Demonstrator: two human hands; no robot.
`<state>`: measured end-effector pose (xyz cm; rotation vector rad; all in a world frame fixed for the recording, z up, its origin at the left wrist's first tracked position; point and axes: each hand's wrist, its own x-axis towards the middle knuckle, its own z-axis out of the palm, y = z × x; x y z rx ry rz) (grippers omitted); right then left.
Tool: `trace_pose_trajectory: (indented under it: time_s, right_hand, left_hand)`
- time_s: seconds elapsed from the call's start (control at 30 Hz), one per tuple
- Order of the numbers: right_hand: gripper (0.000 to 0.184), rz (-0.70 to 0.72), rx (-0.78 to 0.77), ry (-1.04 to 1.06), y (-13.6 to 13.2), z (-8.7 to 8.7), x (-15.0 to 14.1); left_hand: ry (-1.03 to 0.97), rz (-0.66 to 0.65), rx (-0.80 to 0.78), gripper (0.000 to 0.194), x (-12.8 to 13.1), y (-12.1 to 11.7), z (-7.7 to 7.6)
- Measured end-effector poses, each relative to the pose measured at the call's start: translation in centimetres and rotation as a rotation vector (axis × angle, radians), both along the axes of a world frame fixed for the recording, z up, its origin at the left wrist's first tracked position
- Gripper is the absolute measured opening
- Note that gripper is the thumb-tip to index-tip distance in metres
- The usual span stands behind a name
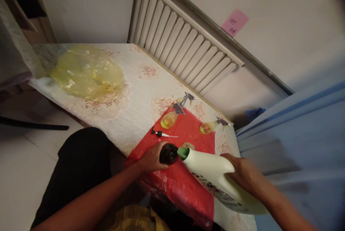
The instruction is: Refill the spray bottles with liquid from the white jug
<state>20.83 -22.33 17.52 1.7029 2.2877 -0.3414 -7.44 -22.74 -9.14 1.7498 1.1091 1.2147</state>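
Note:
My left hand (153, 159) is closed round a dark brown bottle (168, 154), held over a red plastic sheet (178, 184). In my right hand (246, 173) is a large pale green jug (212, 166), gripped by its handle and tilted toward the bottle. The jug's green spout (183, 152) sits right at the bottle's mouth; whether liquid is running I cannot tell. Just beyond my left hand lies a black pump head (159, 133) with a thin tube. Spray bottles with yellow liquid rest farther back, one spray bottle (169, 119) near the middle and another spray bottle (207, 127) to the right.
A yellow plastic bag (90, 72) lies on the flowered tablecloth (140, 80) at the left. Behind the table, a white radiator (178, 33) runs along the wall. A blue curtain (296, 144) hangs close on the right. A small round cap-like piece (188, 145) lies behind the spout.

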Motion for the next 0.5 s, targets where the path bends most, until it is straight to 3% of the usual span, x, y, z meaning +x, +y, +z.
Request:
trace_pose_trajectory:
  time_s: [0.5]
  right_hand:
    - [0.025,0.020,0.005,-0.024,0.18,-0.17,0.48]
  left_hand:
    - [0.023,0.000,-0.001,0.090,-0.12,-0.16,0.39]
